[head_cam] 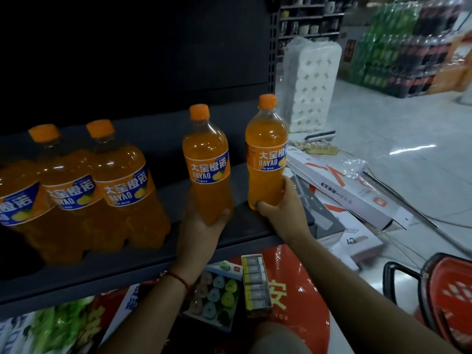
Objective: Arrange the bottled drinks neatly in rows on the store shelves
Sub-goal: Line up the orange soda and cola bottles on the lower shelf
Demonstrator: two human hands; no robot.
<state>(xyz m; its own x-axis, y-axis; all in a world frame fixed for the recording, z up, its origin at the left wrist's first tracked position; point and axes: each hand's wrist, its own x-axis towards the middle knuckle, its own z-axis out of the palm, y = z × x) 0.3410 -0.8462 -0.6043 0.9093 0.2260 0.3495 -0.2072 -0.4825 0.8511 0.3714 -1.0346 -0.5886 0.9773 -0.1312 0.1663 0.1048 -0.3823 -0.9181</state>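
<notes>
Two orange soda bottles gripped above a dark shelf (158, 261).
The left hand (201, 226) grips one bottle (207, 162) by its base; the right hand (283, 208) grips another (267, 152) at the shelf's right end. Three shelved bottles (84, 190) stand well left.

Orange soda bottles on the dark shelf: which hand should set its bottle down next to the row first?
Left, probably. The left hand holds its orange soda bottle nearer the standing row; the right hand's bottle sits at the shelf's outer end.
</notes>
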